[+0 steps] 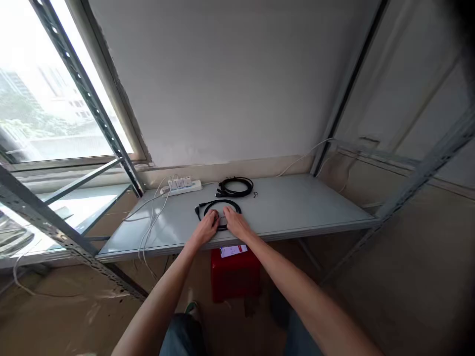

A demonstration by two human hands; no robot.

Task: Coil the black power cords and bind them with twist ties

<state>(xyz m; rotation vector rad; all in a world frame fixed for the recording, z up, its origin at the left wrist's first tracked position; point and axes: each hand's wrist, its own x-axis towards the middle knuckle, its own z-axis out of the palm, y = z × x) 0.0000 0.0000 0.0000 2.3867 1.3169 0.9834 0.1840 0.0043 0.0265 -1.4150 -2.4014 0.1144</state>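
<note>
A black cable lies in a loose coil at the front of the grey shelf, its plug end at the left. My left hand has its fingers curled closed on the coil's near left side. Close beside it, my right hand grips the near right side, fingers bent over the cable. A thin dark strand seems to run between the two hands; what it is cannot be made out. Behind them, a second black cable rests coiled, its plugs at the left. Beside that coil lies a short black twisted piece.
A white power strip with adapters and trailing white cords sits at the back left of the shelf. Metal uprights frame both sides. Below the front edge is a red stool with a phone on it.
</note>
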